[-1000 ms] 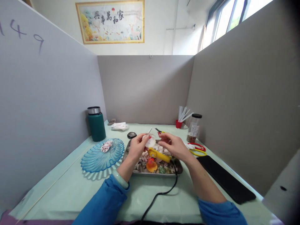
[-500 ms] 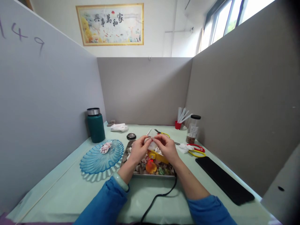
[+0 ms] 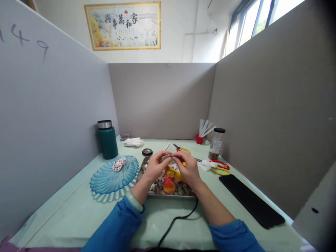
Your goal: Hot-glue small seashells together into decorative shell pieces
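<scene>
My left hand (image 3: 155,167) and my right hand (image 3: 187,168) meet fingertip to fingertip above a metal tray (image 3: 170,196). Both are closed in a pinch around something small, mostly hidden by the fingers, so its kind does not show. Below them the tray holds several shells and stones, with an orange-yellow shell (image 3: 169,186) near its front edge. A yellow glue gun (image 3: 175,173) lies across the contents, partly behind my right hand, and a black cord (image 3: 181,217) runs from the tray toward the front edge of the table.
Left stand a blue shell-shaped dish (image 3: 109,178) with a speckled piece (image 3: 119,164) and a green bottle (image 3: 107,141). Behind are a round lid (image 3: 147,152) and pliers (image 3: 183,148). Right are scissors (image 3: 221,168), a jar (image 3: 216,144), a red cup of sticks (image 3: 199,139) and a black slab (image 3: 250,200).
My fingertips have shifted slightly, and the pale shape seen below them before is less visible. My right hand has turned a little. Things on the table stay put.
</scene>
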`<state>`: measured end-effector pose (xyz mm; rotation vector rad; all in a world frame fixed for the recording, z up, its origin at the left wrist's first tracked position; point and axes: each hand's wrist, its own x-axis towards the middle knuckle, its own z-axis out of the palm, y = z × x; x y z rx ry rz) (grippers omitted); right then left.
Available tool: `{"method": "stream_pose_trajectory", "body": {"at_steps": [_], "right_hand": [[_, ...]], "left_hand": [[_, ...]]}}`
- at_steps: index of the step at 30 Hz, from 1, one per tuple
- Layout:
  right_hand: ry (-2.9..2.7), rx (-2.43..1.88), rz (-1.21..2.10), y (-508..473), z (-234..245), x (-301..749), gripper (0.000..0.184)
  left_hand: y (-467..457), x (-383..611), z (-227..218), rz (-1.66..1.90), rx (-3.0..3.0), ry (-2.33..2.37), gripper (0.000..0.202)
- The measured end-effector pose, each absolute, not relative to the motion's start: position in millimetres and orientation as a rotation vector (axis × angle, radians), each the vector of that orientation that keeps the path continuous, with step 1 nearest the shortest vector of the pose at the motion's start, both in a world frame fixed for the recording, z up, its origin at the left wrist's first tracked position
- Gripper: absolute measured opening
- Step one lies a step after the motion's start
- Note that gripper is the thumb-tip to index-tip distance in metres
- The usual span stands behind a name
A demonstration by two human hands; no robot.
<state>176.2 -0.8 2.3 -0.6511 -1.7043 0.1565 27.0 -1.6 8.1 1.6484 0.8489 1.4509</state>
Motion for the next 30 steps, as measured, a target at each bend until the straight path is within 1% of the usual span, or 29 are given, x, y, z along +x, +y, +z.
{"method": "stream_pose_trajectory", "body": {"at_steps": [6,17,30], "right_hand": [[-1.717,-0.653,0.179,-2.7,1.3,175.1,0.011],[-1.691,-0.645,0.204,-5.8,2.5,174.8,0.011],[-1.64,-0.681,0.227,-2.9,-2.0,174.4,0.01]], "left_hand": [[-3.5,28.7,10.0,1.501,1.578,0.86,0.03],[-6.0,27.3,11.3,1.483,1.578,0.817,0.027],[-6.6,28.2,14.0,1.482,1.512,0.844,0.032]]}}
